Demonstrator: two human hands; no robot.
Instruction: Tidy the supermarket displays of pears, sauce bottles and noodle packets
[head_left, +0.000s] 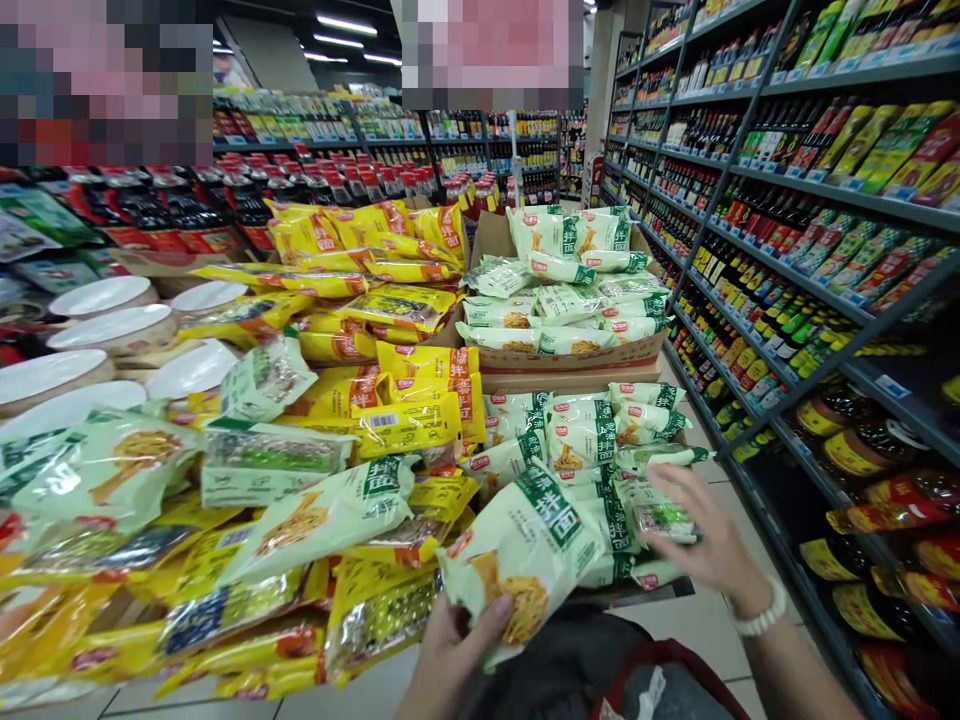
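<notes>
Low in the middle, my left hand (466, 640) grips a pale green noodle packet (540, 535) by its lower left corner, thumb on the front. The packet is tilted, its dark green label and noodle picture facing up. My right hand (705, 535), with a white bead bracelet (763, 610) at the wrist, has its fingers apart beside the right end of the stacked pale green packets (581, 430). Whether its fingertips touch the packet (652, 510) there, I cannot tell. More pale green packets (322, 515) lie loose on the yellow packets (409, 425) at left.
Behind the stack, a cardboard box (570, 360) holds more pale green packets. Red-capped dark bottles (165, 205) and round white lids (112, 330) are at the left. Tall shelves (810, 275) of bottles and pouches line the right, beside a tiled floor (701, 640).
</notes>
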